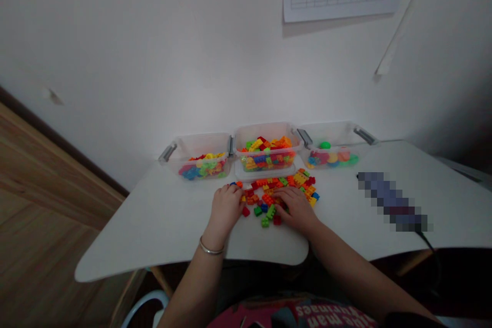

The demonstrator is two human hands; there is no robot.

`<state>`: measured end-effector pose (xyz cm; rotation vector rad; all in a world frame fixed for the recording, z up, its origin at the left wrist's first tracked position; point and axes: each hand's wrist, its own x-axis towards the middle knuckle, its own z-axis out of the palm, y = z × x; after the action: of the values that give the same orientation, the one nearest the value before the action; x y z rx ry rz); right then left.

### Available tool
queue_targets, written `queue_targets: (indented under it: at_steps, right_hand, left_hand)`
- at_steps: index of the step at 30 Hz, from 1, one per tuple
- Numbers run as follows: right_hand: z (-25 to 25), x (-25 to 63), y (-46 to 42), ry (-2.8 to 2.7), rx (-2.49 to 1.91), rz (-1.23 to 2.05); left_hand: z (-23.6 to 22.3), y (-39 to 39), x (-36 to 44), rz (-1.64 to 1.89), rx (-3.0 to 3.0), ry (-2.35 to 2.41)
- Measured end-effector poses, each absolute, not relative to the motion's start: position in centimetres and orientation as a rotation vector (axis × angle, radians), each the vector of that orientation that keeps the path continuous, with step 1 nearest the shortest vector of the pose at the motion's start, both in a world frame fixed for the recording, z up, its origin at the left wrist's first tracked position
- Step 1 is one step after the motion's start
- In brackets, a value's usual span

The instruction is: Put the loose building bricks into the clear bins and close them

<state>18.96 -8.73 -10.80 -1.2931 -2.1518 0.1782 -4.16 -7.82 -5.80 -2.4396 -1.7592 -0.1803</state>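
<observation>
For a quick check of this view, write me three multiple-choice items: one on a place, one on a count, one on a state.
1. Where is the metal bangle?
A. Right wrist
B. Left wrist
C. A bin handle

2. How many clear plastic bins stand on the white table?
A. Three
B. Two
C. Four

3. What is the right hand doing?
A. Gripping a bin handle
B. Reaching into a bin
C. Resting over the loose toy bricks

Answers:
1. B: the bangle circles the wrist on the left of the view.
2. A: three stand side by side at the table's far edge.
3. C: its fingers lie spread across the pile in front of the bins.
</observation>
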Motion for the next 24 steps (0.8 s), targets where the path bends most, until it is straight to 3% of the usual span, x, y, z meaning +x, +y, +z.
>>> queue_targets:
  at_steps: [14,24]
  right_hand:
    - [-10.9,19.0,-8.7,-2.154,-1.296,0.205]
    - [-11.0,19.1,-8.6,-2.152,-1.295,0.202]
  left_hand:
    - [-5.2,-8.0,-4.5,-0.274,-2.473,-1.782]
    - [-2.0,-5.0,-5.1,-1.257,-2.408,-1.587]
